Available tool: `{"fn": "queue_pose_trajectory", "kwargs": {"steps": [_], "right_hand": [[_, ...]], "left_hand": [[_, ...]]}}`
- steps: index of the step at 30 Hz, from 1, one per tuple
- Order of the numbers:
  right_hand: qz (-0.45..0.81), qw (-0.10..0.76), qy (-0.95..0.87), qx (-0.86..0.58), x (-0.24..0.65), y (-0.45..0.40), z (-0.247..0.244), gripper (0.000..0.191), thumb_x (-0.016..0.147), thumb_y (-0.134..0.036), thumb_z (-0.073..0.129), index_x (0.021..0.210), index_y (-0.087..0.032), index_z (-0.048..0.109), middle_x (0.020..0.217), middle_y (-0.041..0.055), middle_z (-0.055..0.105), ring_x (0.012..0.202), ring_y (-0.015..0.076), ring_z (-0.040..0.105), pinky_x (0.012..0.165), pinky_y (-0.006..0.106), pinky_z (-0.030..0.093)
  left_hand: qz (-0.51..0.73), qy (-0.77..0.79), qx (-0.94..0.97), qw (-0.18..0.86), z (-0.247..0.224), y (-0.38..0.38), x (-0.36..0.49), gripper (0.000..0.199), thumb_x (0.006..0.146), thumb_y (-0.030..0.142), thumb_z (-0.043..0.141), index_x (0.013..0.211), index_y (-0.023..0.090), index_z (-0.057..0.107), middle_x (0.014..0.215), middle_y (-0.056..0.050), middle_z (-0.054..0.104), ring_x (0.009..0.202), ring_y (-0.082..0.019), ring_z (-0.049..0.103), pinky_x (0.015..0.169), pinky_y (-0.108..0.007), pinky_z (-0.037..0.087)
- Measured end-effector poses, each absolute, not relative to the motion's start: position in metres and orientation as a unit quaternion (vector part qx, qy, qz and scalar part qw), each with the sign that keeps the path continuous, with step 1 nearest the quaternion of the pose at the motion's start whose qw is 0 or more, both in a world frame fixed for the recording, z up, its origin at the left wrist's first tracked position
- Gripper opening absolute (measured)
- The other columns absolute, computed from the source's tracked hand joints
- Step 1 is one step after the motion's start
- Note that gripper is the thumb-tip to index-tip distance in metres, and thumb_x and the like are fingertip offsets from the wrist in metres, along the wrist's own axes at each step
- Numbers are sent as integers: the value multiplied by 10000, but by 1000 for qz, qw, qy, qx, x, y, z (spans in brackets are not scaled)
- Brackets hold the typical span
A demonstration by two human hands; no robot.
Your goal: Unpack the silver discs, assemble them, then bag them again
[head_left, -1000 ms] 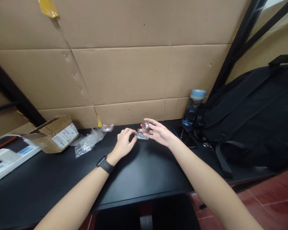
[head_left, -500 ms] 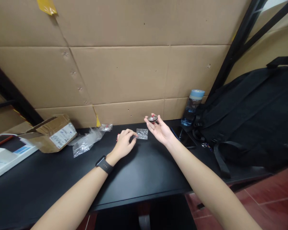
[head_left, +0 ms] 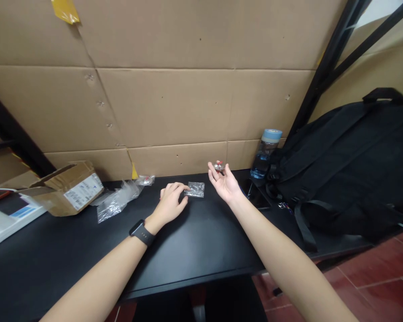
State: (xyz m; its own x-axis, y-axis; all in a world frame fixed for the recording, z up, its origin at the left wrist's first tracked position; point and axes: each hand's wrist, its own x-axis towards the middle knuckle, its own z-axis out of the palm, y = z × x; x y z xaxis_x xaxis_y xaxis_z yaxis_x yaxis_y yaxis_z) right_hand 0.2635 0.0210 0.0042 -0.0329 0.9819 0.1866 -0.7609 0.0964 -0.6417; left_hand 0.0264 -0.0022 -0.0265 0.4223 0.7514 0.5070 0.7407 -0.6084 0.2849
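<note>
My right hand (head_left: 225,182) is raised palm up above the table, its fingertips and thumb closed around a shiny metal disc with red bits (head_left: 218,167), its exact kind unclear. Lower and to the left, my left hand (head_left: 170,201) rests palm down on the black table (head_left: 195,246), fingers spread and slightly bent. Its index fingertip touches the left edge of a small clear plastic bag (head_left: 196,190). A speck of red shows at the far side of this hand; the rest of that thing is hidden.
On the left lie crumpled plastic bags (head_left: 117,203), a bagged shiny piece with red (head_left: 145,180), an open cardboard box (head_left: 72,190) and a white power strip (head_left: 16,226). A bottle (head_left: 265,154), a dark tablet-like slab (head_left: 258,194) and a black backpack (head_left: 349,165) occupy the right.
The metal disc has tilted in my right hand, which has shifted slightly right. My left hand stays at the plastic bag. The whole view has swung a little.
</note>
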Motion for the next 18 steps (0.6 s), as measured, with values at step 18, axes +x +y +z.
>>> {"fn": "queue_pose_trajectory", "kwargs": {"steps": [18], "right_hand": [[699, 641, -296, -111, 259, 7, 15, 240, 944, -383, 637, 1177, -327, 616, 1224, 12, 695, 1173, 153, 646, 854, 225, 595]], "left_hand": [[211, 428, 878, 26, -37, 0, 23, 476, 907, 313, 555, 1377, 252, 499, 1302, -94, 622, 1252, -314, 461, 1022, -524, 366]]}}
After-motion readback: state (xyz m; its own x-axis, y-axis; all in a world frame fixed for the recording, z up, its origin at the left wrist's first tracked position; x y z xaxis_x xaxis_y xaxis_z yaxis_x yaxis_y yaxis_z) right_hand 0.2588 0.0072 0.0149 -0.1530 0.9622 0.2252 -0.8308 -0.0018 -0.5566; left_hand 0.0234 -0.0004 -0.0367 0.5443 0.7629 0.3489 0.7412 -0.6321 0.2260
